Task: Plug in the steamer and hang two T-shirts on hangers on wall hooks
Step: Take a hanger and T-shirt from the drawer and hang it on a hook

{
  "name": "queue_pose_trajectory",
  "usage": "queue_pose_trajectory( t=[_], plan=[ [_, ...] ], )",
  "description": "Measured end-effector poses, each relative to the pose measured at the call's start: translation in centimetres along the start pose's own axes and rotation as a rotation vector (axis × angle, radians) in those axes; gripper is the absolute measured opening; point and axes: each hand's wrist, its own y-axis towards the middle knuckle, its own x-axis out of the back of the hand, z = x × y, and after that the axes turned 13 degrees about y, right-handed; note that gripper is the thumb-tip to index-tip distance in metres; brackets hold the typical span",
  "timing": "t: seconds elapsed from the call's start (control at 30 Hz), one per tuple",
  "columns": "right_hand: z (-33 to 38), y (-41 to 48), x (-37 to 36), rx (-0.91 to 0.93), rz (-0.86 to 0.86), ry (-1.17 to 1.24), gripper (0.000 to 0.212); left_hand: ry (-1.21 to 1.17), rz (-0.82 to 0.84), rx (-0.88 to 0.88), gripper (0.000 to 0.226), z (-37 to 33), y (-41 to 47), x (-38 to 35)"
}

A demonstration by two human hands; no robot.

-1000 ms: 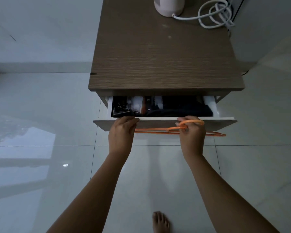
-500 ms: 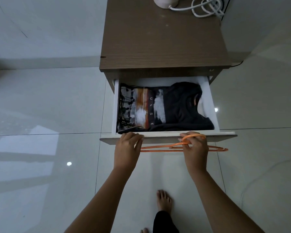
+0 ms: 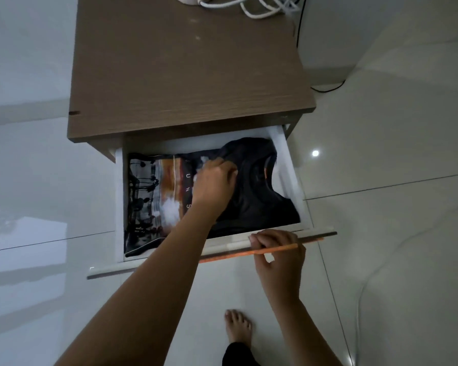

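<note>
Fetching the first shirt: left hand (image 3: 214, 180) curls its fingers into the folded black printed T-shirt (image 3: 251, 196) inside the open white drawer (image 3: 288, 165) — right hand (image 3: 278, 256) pinches the thin orange plastic hanger (image 3: 306, 245) at the drawer front. Next — lift it clear, shake it open.

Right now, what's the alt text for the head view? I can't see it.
The left hand reaches into the open drawer and grips a folded black T-shirt with a printed front. The right hand holds an orange hanger at the drawer's front edge; a coiled white cord lies on the brown cabinet top.
</note>
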Motion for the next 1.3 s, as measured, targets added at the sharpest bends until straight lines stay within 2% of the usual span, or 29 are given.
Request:
queue_pose_trajectory(
  t=[0.13, 0.3, 0.37, 0.43, 0.5, 0.6, 0.73, 0.83, 0.93, 1.03, 1.1, 1.2, 1.3],
  plan=[
    [-0.3, -0.4, -0.7, -0.001, -0.040, -0.012, 0.017, 0.060, 0.087, 0.041, 0.038, -1.7, 4.0, -2.6],
    [-0.8, -0.4, -1.3, 0.015, -0.079, -0.045, 0.015, 0.255, 0.293, 0.119, 0.064, -1.7, 5.5, -5.3],
    [-0.8, -0.5, -1.5, 0.010, -0.096, -0.045, 0.017, 0.309, 0.294, 0.151, 0.070, -1.7, 5.5, -5.4],
    [-0.9, -0.6, -1.8, 0.016, -0.111, -0.039, 0.016, 0.360, 0.260, 0.132, 0.067, -1.7, 5.6, -5.1],
    [-0.9, -0.6, -1.9, 0.020, -0.120, -0.036, 0.011, 0.345, 0.226, 0.096, 0.052, -1.4, 6.0, -4.7],
    [-0.9, -0.7, -1.9, 0.004, -0.105, -0.080, 0.016, 0.257, 0.161, 0.061, 0.033, -1.1, 6.0, -3.8],
    [-0.2, -0.5, -1.2, -0.034, -0.056, -0.116, 0.018, 0.106, 0.034, -0.014, 0.029, -1.4, 4.1, -1.5],
    [1.1, -0.3, -0.4, -0.063, 0.008, -0.125, 0.011, -0.188, 0.092, 0.047, 0.021, -1.5, 2.0, 1.6],
    [2.7, 0.1, 0.7, -0.120, 0.036, 0.064, 0.008, -0.374, 0.156, 0.144, 0.012, -1.6, -0.3, 5.3],
    [5.7, 0.4, 2.7, -0.130, 0.062, 0.219, 0.010, -0.474, 0.132, 0.234, 0.020, -2.0, -2.9, 9.7],
    [7.9, 0.4, 3.9, -0.137, 0.045, 0.277, 0.017, -0.551, 0.098, 0.263, 0.023, -2.3, -4.7, 12.6],
    [11.6, 1.1, 5.8, -0.160, -0.014, 0.406, 0.039, -0.645, 0.095, 0.197, 0.026, -3.4, -6.9, 18.0],
    [16.3, 3.0, 8.1, -0.095, 0.045, 0.488, 0.061, -0.675, 0.088, 0.109, 0.029, -4.8, -8.4, 24.8]
  ],
)
